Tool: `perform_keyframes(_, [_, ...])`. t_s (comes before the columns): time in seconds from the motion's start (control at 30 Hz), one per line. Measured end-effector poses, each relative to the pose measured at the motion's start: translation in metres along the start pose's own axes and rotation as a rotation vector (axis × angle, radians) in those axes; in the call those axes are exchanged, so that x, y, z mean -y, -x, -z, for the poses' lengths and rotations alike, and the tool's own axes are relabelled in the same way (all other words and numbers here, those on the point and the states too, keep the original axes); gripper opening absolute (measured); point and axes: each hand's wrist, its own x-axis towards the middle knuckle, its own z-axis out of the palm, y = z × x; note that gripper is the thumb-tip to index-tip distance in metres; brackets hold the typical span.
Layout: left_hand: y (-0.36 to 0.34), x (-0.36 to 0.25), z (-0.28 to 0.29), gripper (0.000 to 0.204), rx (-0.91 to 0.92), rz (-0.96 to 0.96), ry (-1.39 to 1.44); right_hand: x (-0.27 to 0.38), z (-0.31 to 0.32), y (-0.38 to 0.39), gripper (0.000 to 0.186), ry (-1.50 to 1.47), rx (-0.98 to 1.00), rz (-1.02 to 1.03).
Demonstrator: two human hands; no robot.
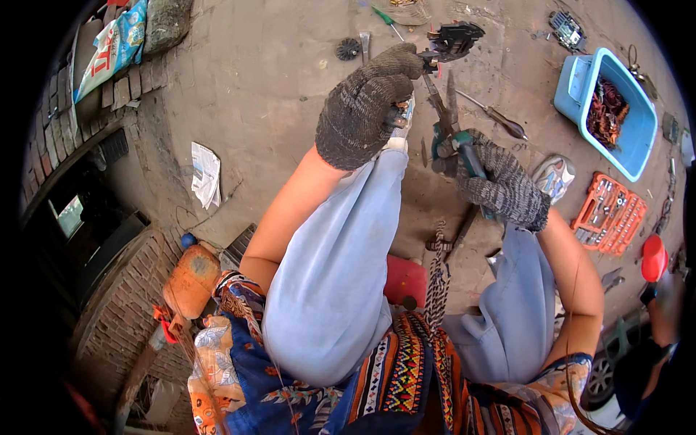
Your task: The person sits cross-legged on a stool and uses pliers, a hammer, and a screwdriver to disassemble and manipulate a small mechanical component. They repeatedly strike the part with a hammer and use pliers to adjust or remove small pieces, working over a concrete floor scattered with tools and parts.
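My left hand, in a dark grey knit glove, is closed on a black mechanical part, perhaps plastic, whose kind I cannot make out. A small coppery piece shows by that glove's lower fingers; whether it is held is unclear. My right hand, gloved alike, is wrapped round the green handles of cutting snips. The snips' jaws point up and stand apart, with one tip near the underside of the black part. Whether they touch is hard to tell.
On the ground lie a screwdriver, a toothed black disc and a green-handled tool. To the right are a blue tub holding reddish scrap, an orange socket set and a circuit board. Another person's arm shows at lower right.
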Motion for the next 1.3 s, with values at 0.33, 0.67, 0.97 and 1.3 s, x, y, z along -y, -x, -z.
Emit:
perform_keyframes(0.33, [0.019,0.016,-0.018,0.019,-0.337,0.311,-0.129,-0.070,0.041,-0.047,0.047,0.520,-0.286,-0.404])
perform_keyframes(0.67, [0.019,0.008,-0.023,0.025,-0.184,0.302,-0.124,-0.146,0.065,-0.074,0.043,1.009,-0.589,-0.161])
perform_keyframes(0.97, [0.020,0.009,-0.023,0.021,-0.260,0.295,-0.161,-0.120,0.039,-0.078,0.039,0.055,-0.328,-0.029])
perform_keyframes(1.3, [0.014,0.018,-0.022,0.017,-0.490,0.239,-0.072,-0.047,0.021,-0.020,0.058,-0.564,0.214,-0.044])
